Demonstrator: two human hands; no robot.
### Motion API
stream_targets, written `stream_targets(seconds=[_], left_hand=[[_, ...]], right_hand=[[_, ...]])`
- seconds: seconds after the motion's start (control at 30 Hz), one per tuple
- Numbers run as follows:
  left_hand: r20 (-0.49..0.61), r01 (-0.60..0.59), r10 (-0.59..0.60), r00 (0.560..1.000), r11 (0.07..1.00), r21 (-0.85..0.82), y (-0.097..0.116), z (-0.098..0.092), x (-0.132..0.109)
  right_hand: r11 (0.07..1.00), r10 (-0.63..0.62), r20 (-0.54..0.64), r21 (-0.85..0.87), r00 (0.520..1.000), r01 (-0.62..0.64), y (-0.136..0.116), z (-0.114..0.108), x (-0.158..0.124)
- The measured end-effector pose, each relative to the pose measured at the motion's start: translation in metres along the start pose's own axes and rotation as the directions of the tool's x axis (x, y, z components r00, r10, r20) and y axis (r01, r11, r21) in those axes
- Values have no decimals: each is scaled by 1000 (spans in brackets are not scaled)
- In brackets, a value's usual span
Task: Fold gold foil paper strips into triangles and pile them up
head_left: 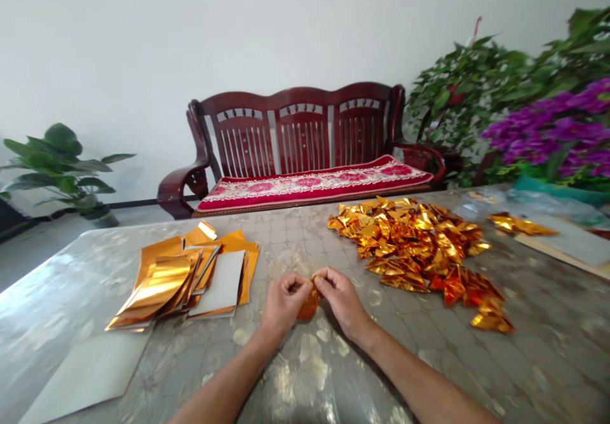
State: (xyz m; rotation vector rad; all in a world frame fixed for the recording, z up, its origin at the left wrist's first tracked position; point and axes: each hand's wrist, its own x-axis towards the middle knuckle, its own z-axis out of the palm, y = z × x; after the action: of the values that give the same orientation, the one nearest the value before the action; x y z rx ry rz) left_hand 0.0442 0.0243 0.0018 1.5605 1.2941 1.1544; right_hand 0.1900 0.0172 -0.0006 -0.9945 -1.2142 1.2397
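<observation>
Pinched foil: tear and slip risk

Left hand (pixel 284 302) and right hand (pixel 344 301) both grasping small shiny orange-gold foil piece (pixel 307 306), thumbs and fingertips pinching its upper edge. Piece sits between them, just above or on grey patterned tabletop (pixel 267 386); contact unclear. Foil looks thin: uneven pull could rip it, a loose pinch could let it slip or spring open. Heaped folded orange-gold foil pieces (pixel 405 236) near right hand; a sleeveless forearm swinging wide could scatter them. Loose stack of flat orange-gold foil sheets (pixel 166 278), left, could slide if knocked.
</observation>
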Motion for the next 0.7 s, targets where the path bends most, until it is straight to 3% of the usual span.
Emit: stream_targets(seconds=[0.1,0.2,0.3,0.4,0.53,0.7], left_hand=[[21,45,-44,999,996,-71,-3,-2,4],[103,124,-103,989,966,-229,-1,-6,7],[195,240,-170,966,869,-433,2,-13,7],[232,307,-210,950,771,-558,4,-21,8],[223,235,-138,965,834,-499,7,-25,8],[195,213,-140,971,876,-433,10,-21,7]], right_hand=[[999,42,18,29,999,-42,0,1,0],[995,66,-48,72,997,-62,-2,-1,2],[984,84,-152,168,985,-58,-2,-7,7],[960,143,-185,266,972,-90,-1,-13,12],[940,174,-216,329,961,-96,2,-18,15],[951,152,-250,302,956,-72,5,-16,15]])
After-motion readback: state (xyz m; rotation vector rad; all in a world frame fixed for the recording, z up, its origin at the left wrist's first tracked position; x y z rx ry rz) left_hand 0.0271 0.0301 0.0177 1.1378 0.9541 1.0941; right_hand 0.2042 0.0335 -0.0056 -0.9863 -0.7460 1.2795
